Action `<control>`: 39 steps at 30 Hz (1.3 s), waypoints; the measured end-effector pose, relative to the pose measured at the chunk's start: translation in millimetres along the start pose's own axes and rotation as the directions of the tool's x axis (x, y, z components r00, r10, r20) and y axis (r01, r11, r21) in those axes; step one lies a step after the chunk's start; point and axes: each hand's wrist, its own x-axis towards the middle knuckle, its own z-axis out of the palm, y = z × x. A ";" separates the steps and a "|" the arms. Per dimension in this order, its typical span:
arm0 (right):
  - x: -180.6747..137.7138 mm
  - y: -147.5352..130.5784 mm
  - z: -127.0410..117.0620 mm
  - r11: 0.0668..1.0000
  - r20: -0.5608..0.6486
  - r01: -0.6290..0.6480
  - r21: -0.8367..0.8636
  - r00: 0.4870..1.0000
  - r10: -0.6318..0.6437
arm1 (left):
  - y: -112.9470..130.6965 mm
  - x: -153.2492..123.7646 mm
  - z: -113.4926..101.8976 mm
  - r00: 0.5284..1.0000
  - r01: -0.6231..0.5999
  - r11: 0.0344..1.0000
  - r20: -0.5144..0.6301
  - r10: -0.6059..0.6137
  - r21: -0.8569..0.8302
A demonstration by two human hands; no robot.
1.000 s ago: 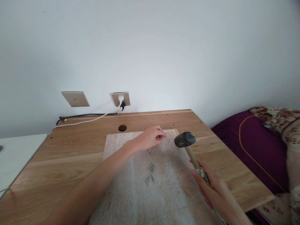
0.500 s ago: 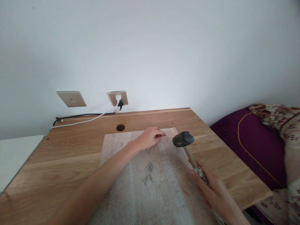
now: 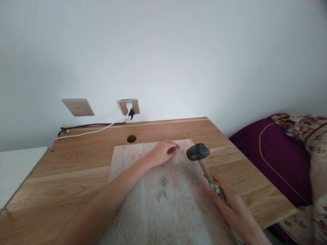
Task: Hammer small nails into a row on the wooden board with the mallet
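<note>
My right hand is wrapped round the wooden handle of a rubber mallet. Its black head hangs over the right edge of a pale, worn wooden board, just right of my left hand. My left hand rests near the board's far edge, thumb and fingers curled together. Whatever sits between those fingertips is too small to make out. Several loose nails lie on the board nearer to me, and another nail shows partly beside my left wrist.
Under the board is a wooden table with a round cable hole. A white cable and a black one run along the back to a wall socket. Purple bedding lies at the right, a white surface at the left.
The mallet head has shifted slightly to the left. My left hand has moved down a little, its fingers still curled at the same part of the board.
</note>
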 end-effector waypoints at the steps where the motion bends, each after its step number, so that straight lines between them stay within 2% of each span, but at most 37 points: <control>1: 0.5 -1.5 0.2 1.000 0.004 0.004 -0.004 1.000 -0.004 | -1.0 0.4 0.3 1.000 0.015 1.000 -0.007 -0.015 -0.005; 8: 11.1 -27.2 2.4 0.996 0.090 0.058 -0.061 0.995 -0.052 | -3.0 3.4 3.1 0.995 0.097 0.994 -0.024 -0.098 -0.059; 15: 19.1 -48.6 6.4 0.974 0.093 0.170 -0.148 0.983 -0.157 | 4.1 1.2 -1.6 0.993 0.120 0.989 -0.001 -0.121 -0.091; 23: 20.2 -44.7 10.1 0.973 0.097 0.183 -0.140 0.980 -0.171 | 9.5 4.6 -6.3 0.988 0.141 0.990 0.064 -0.141 0.002; 27: 16.4 -39.7 9.4 0.975 0.091 0.157 -0.155 0.985 -0.144 | 17.3 -3.4 -29.0 0.985 0.130 0.981 0.096 -0.144 0.141; 32: 8.5 -28.9 7.7 0.996 0.149 0.054 -0.076 0.988 -0.042 | 33.0 -33.8 -55.9 0.956 0.112 0.945 0.227 -0.187 0.306; 35: 6.6 -24.5 8.6 0.999 0.143 0.021 -0.041 0.990 -0.015 | 37.7 -47.1 -55.0 0.945 0.129 0.923 0.237 -0.225 0.363; 39: 6.6 -21.6 11.0 1.000 0.141 0.017 -0.022 0.990 -0.014 | 39.5 -50.8 -46.8 0.946 0.134 0.920 0.227 -0.230 0.369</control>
